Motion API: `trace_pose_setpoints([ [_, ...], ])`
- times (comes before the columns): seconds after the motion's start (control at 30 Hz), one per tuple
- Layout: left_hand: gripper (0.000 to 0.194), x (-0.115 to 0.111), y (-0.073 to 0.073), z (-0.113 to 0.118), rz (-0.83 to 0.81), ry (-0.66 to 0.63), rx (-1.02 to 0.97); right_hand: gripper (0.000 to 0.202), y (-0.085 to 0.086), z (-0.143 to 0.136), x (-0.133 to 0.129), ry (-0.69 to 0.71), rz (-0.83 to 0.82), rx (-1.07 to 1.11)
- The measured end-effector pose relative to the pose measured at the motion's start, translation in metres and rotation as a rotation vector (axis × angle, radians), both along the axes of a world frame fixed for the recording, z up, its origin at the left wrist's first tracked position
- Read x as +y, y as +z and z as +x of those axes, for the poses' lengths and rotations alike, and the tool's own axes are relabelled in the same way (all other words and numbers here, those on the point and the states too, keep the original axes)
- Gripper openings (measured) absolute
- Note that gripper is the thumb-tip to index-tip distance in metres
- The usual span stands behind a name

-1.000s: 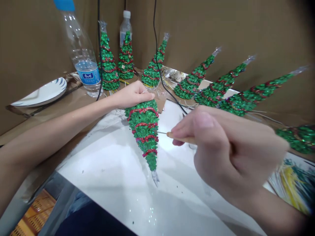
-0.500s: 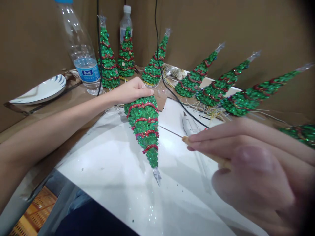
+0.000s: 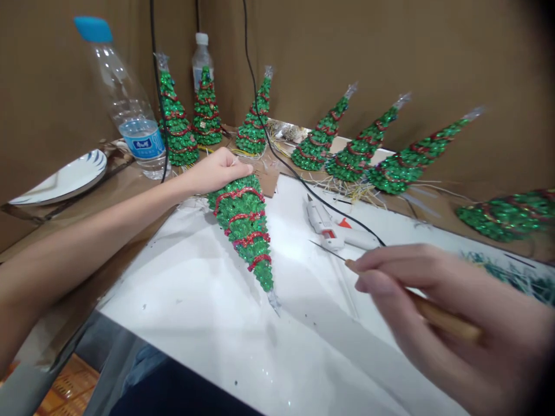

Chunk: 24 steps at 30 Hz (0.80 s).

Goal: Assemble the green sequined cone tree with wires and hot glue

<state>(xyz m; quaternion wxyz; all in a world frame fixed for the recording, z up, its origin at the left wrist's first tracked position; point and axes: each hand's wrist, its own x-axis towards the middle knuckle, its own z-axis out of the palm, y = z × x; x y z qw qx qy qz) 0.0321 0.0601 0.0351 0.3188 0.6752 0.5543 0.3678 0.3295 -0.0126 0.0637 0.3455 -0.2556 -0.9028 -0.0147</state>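
Observation:
A green glittery tree (image 3: 249, 225) with red garlands hangs tip-down over the white board (image 3: 199, 335), its clear star pointing toward me. My left hand (image 3: 223, 169) grips it by the base. On the right, my right hand (image 3: 437, 312) is closed around the wooden handle of a needle tool (image 3: 451, 320). The tool's thin metal tip points left, apart from the tree. Just beyond that tip a white and red glue gun (image 3: 327, 225) lies on the board.
Several more trees (image 3: 316, 141) stand in a row along the back. A large water bottle (image 3: 141, 136) and a white plate (image 3: 65, 176) are at the left. A black cable (image 3: 295, 167) runs down to the glue gun.
My right hand and the tool have drawn back to the right, away from the tree, exposing the glue gun. The view has shifted, showing more of the right side. My left hand keeps its hold.

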Motion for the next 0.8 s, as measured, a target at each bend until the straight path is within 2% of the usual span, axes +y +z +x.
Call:
trace_pose_setpoints([
  [0.07,0.044,-0.003,0.001,0.003,0.010,-0.003,0.019,0.022,0.007,-0.013,-0.001,0.056,-0.118,0.190],
  [0.17,0.045,-0.006,0.003,0.006,0.022,-0.006,0.057,0.027,0.008,-0.034,0.002,0.128,-0.178,0.319],
  [0.37,0.046,-0.006,0.003,0.009,0.088,-0.025,0.102,0.028,-0.005,-0.061,0.013,0.254,-0.114,0.260],
  [0.47,0.045,-0.005,0.003,0.010,0.089,-0.020,0.117,0.029,-0.011,-0.064,0.014,0.263,0.023,0.104],
  [0.57,0.045,-0.005,0.005,0.012,0.101,0.002,0.149,0.032,-0.016,-0.069,0.012,0.370,0.336,-0.067],
  [0.63,0.046,-0.006,0.006,0.014,0.123,0.011,0.174,0.033,-0.014,-0.076,0.010,0.403,0.459,-0.112],
  [0.7,0.047,-0.006,0.006,0.014,0.151,0.016,0.191,0.034,-0.008,-0.086,0.012,0.325,0.400,-0.117],
  [0.8,0.047,-0.006,0.003,0.011,0.183,0.004,0.175,0.039,0.006,-0.098,0.021,0.162,0.101,-0.036],
])
